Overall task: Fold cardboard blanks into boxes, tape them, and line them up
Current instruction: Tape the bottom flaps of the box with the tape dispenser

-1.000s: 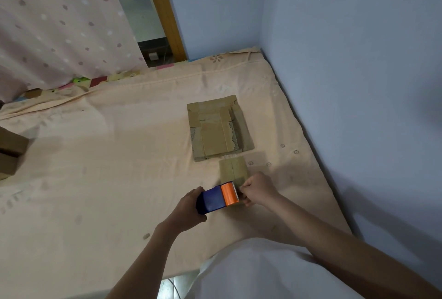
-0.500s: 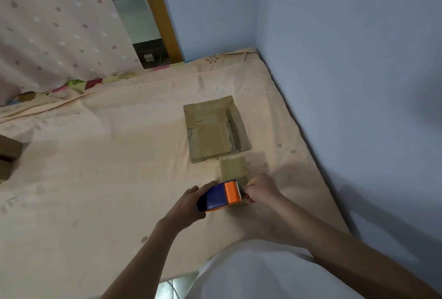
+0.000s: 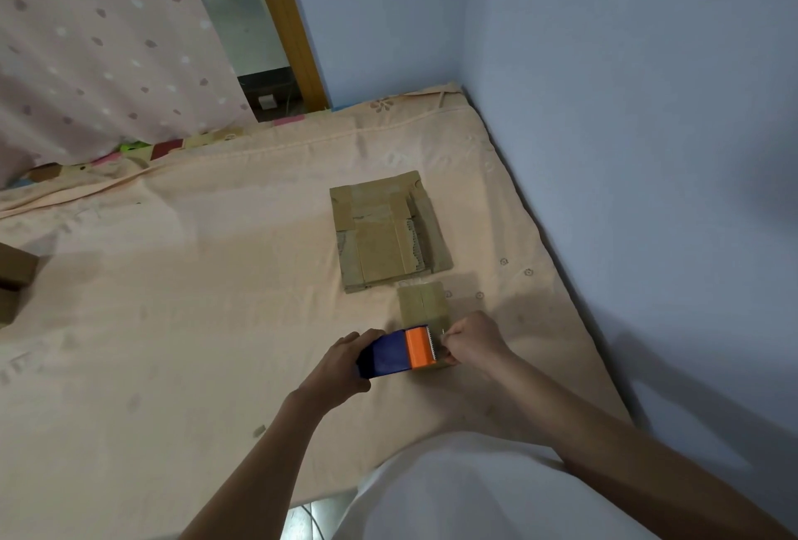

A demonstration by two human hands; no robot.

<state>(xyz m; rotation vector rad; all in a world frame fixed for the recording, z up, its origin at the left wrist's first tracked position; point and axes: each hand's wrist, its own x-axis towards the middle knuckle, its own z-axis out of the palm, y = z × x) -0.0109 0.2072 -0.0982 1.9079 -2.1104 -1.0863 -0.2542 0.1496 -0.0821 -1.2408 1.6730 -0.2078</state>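
On the peach bedsheet (image 3: 194, 323), a small cardboard box (image 3: 422, 305) sat just before a stack of flat blanks (image 3: 384, 233). The left hand (image 3: 341, 362) gripped a blue-orange tape dispenser (image 3: 399, 353) over it; the right hand (image 3: 473, 341) pinched the tape end.

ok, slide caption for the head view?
Left hand grips blue-and-orange tape dispenser; right hand pinches tape at small brown cardboard box.

small folded box (image 3: 422, 304): 1 | flat cardboard stack (image 3: 388, 233): 1 | tape dispenser (image 3: 399, 353): 1 | boxes at left edge (image 3: 15, 280): 2
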